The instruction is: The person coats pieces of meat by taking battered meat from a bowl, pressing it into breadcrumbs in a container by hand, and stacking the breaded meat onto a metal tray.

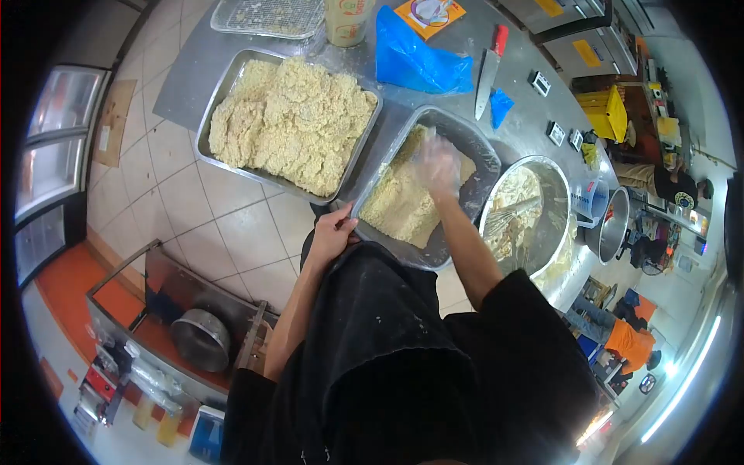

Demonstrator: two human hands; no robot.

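My left hand [335,232] is closed on the near left rim of a grey plastic tub [484,147], its fingers wrapped over the edge. Pale breadcrumbs [399,203] cover the tub's bottom. Over the crumbs, toward the tub's far side, is my right hand [438,167], smeared by motion; its fingers and anything under them cannot be made out. Left of the tub, a metal tray [203,139] holds a high heap of crumb-coated pieces [294,116]. To the right stands a steel bowl [559,203] with pale batter and a whisk [513,213] in it.
A knife with a red handle [501,40] lies beyond the tub, beside a blue plastic bag [418,58]. A wire rack tray [267,17] and a plastic container [346,22] stand farther back. Small timers [540,84] lie at right. A person in orange [629,345] is far right.
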